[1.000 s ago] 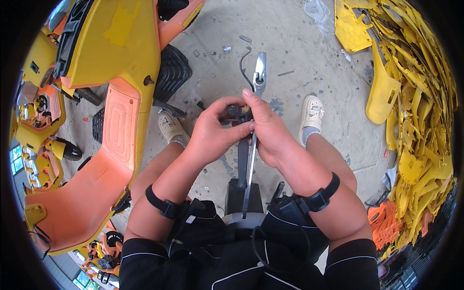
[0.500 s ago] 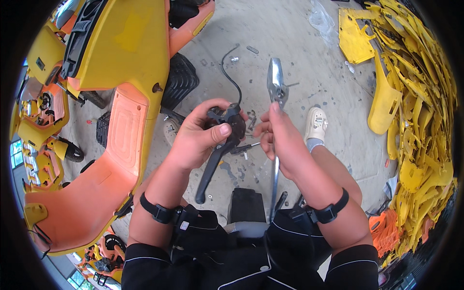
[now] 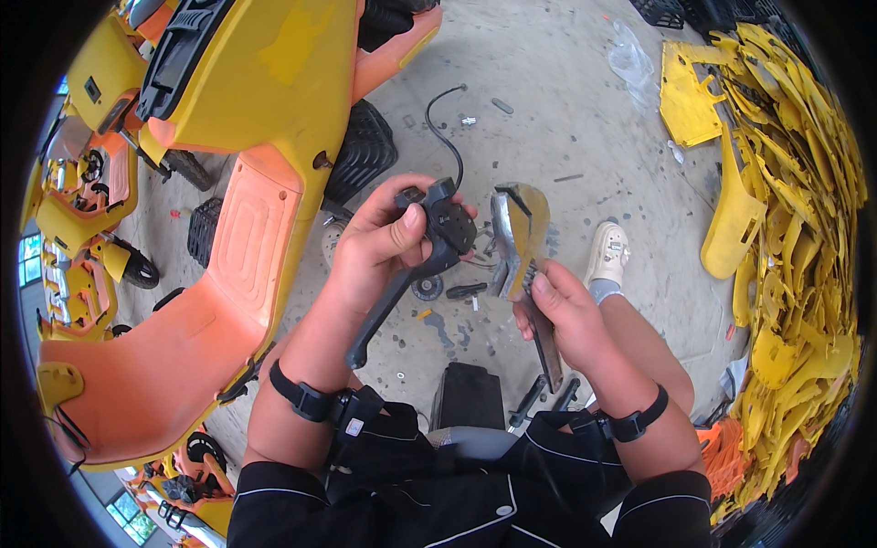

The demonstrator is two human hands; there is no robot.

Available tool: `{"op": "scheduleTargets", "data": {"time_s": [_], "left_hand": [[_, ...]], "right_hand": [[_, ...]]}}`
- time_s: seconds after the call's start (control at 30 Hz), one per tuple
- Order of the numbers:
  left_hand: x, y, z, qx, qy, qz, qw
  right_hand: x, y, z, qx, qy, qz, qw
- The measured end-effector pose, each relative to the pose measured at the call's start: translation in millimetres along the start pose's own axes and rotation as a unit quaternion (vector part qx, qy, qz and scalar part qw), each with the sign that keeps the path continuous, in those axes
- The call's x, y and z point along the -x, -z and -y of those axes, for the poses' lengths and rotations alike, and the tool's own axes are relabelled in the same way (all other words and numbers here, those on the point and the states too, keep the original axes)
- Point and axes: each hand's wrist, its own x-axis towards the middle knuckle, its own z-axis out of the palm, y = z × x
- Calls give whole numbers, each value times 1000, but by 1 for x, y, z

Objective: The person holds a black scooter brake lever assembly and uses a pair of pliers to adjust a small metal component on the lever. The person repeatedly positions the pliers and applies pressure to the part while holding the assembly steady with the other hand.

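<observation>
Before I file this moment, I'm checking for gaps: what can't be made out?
In the head view:
Black lever assembly: partly covered by the left hand.
Metal tool: part of its handle hidden by the right hand.
Left shoe: largely hidden behind the left hand.
Yellow and orange vehicle body: cut off by the upper edge.
Small silver bit on the floor: too small to identify.

two hands, one brake lever, one metal tool, two armbands, two shoes, one plastic bag
</observation>
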Motion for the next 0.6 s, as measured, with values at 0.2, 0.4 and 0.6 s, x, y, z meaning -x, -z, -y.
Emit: {"op": "scheduleTargets", "data": {"time_s": [0.2, 0.4, 0.6], "left_hand": [[1, -3, 1, -5, -12, 3, 1000], [0, 6, 8, -37, -13, 5, 999], [2, 7, 9, -36, -3, 15, 999]], "right_hand": [[4, 1, -4, 41, -19, 0, 999], [3, 9, -4, 65, -51, 29, 996], [4, 10, 2, 61, -50, 47, 996]]}}
